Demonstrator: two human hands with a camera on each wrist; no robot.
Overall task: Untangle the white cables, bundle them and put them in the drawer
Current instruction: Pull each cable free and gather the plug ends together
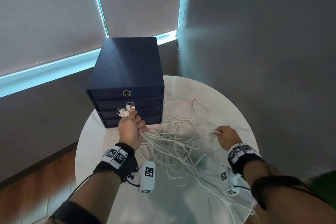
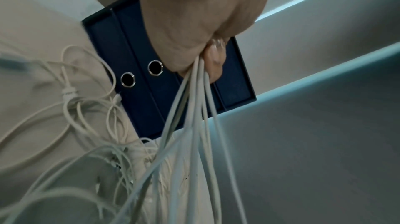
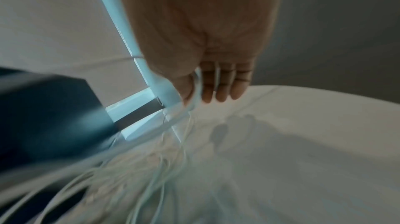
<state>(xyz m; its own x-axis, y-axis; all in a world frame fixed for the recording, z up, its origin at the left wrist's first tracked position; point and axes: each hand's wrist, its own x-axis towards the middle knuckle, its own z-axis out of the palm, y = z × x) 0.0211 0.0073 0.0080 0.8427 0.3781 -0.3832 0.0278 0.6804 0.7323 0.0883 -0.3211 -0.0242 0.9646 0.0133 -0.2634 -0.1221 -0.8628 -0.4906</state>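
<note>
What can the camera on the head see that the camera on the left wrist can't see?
Only the head view shows the right hand pinching one cable end, the plugs sticking out above the left hand's grip, the top of the blue drawer box, and the whole round white table.

Only the left wrist view shows, from below, the strands running out of the bottom of the left hand, and a thick connector lying on the table.

Both show the left hand gripping the white cables, the loose tangle, and the ring pulls on the shut drawers.

Tangled white cables (image 1: pixel 174 138) on table before closed navy drawer unit (image 1: pixel 125 82)
</note>
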